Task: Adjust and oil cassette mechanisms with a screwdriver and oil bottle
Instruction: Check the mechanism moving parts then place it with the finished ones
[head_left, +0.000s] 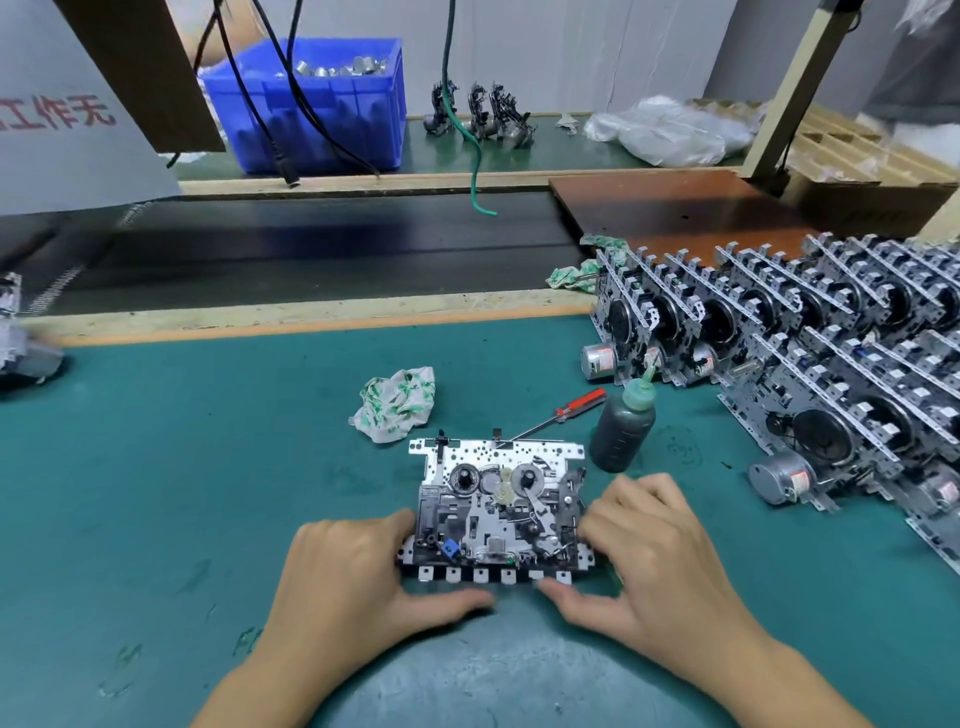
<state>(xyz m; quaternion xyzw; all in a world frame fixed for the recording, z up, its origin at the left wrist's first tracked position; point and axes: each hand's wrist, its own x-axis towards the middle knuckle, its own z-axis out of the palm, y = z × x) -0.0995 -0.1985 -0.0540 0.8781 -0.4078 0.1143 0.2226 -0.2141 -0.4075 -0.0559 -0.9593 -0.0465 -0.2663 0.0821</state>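
A metal cassette mechanism (496, 506) lies flat on the green mat, reels and gears facing up. My left hand (353, 571) grips its left edge, thumb under the front row of tabs. My right hand (649, 551) grips its right edge, thumb also at the front. Behind the mechanism, a red-handled screwdriver (566, 410) lies on the mat with its tip touching the back edge. A dark oil bottle (621, 426) with a green nozzle stands upright just right of the screwdriver. Neither hand touches these tools.
A crumpled white-green cloth (395, 405) lies behind the mechanism to the left. Rows of several upright cassette mechanisms (810, 332) fill the right side. A dark conveyor belt (311, 244) runs across beyond the mat. A blue bin (317, 109) and hanging cables stand at the back.
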